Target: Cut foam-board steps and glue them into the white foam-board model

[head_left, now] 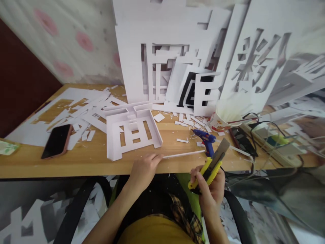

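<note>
My right hand (pixel 212 189) is closed around a yellow utility knife (pixel 208 171), its wide blade out and pointing up to the right. At the table's front edge, my left hand (pixel 145 169) has its fingertips together at the left end of a thin white strip (pixel 184 154) that lies on the wood. Just beyond that hand sits a white three-dimensional character (pixel 134 127) with raised walls along several edges. A blue glue gun (pixel 207 139) rests near the strip's right end, partly behind the knife blade.
A phone (pixel 57 140) and cut white sheets (pixel 83 112) cover the table's left side. Large cut-out boards (pixel 132 30) lean at the back. A paper cup (pixel 220 123), a dark phone-like device (pixel 243 140) and a power strip (pixel 273 145) with tangled cables are at the right.
</note>
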The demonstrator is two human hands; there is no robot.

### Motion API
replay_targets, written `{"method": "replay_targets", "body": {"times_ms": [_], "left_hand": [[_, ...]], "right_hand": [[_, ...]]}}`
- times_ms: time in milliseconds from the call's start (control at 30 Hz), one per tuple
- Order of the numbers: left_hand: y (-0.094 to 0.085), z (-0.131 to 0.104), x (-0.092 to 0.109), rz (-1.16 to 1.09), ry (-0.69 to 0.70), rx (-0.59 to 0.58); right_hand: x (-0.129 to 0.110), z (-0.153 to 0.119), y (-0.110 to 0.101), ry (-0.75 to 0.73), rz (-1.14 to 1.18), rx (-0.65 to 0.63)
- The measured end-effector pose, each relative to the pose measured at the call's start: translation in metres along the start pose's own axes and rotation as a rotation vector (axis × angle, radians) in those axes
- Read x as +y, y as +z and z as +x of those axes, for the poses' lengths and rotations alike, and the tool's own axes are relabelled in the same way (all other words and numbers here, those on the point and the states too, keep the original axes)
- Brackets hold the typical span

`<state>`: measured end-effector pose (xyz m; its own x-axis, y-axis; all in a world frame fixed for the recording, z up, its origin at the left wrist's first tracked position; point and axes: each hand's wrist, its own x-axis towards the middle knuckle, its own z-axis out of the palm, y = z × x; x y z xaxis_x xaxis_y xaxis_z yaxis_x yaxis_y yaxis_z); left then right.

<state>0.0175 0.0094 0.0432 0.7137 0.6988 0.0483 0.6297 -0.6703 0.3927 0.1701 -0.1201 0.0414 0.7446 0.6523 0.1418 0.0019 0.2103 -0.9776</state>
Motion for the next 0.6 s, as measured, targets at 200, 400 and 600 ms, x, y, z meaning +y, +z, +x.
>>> {"method": "replay_targets", "body": {"times_ms": [200, 400, 600], "left_hand": [[-0.001, -0.003, -0.011, -0.005, -0.097, 0.02], [-0.034, -0.005, -0.01, -0.07, -0.206, -0.047], [-0.058, 0.035, 0.025, -0.266, -0.265, 0.004]], "right_hand": [[0.013, -0.001, -0.01, 0.014, -0.035, 0.021], [0.023, 0.004, -0.014, 0.042, -0.005, 0.016], [0.023, 0.013, -0.013, 0.045, 0.015, 0.043]]}}
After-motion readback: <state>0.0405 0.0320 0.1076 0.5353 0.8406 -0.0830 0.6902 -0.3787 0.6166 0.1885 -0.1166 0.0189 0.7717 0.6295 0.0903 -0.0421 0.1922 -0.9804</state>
